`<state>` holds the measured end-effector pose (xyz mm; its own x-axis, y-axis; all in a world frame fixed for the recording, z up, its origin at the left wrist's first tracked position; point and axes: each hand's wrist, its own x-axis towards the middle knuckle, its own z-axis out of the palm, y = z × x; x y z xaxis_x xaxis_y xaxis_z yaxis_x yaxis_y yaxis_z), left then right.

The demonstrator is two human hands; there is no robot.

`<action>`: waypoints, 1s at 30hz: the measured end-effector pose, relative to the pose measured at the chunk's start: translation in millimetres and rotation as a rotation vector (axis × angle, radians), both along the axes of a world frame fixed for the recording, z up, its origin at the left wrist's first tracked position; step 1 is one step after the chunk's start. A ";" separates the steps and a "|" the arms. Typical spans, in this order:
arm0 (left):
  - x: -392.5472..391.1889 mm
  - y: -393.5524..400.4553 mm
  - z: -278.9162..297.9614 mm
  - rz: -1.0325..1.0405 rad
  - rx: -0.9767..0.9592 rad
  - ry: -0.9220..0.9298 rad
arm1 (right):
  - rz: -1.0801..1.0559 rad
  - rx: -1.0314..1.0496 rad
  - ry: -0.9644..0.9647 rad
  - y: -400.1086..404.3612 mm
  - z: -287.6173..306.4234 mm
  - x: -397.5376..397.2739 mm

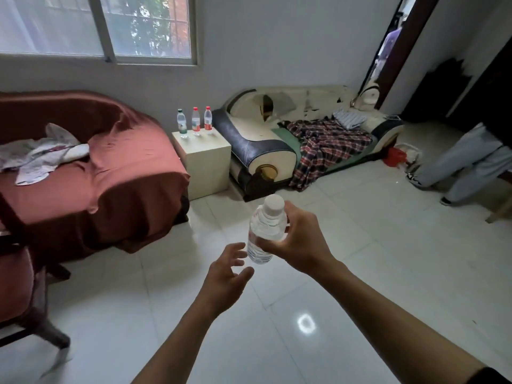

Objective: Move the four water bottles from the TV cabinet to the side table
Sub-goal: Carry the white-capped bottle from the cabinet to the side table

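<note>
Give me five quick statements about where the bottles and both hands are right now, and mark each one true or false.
1. Three bottles stand on the side table. True: a green-capped bottle and two red-capped bottles.
2. The left hand holds the white-capped bottle. False: the right hand has its grip on it; the left hand is open beside it.
3. The held bottle is upright, cap up. True.
4. The side table stands between the red-covered sofa and the cream sofa. True.
5. One bottle on the side table lies on its side. False: all three stand upright.
</note>
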<state>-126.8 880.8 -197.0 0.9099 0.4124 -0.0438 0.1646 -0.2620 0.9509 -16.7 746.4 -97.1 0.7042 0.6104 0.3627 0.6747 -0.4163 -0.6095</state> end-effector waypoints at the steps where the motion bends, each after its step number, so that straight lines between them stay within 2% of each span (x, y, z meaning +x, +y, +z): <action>1: 19.3 7.2 -1.0 -0.024 -0.001 0.006 | -0.020 0.005 0.001 3.9 -0.8 16.7; 8: 132.2 46.7 -9.9 -0.110 0.013 0.039 | -0.105 0.033 0.030 29.8 -14.3 119.9; 16: 277.2 95.6 -30.9 -0.012 -0.040 0.110 | -0.088 0.080 0.126 78.5 -41.3 276.2; 23: 408.0 139.8 -23.9 0.051 -0.169 0.136 | -0.046 0.096 0.137 127.0 -24.5 413.8; 30: 512.0 190.1 -14.6 0.075 -0.274 0.102 | -0.036 0.066 0.094 189.1 -10.2 518.2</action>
<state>385.1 1070.8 -211.6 0.8623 0.4390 -0.2526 0.2724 0.0183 0.9620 501.5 935.5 -107.4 0.7581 0.5611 0.3324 0.5986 -0.3964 -0.6961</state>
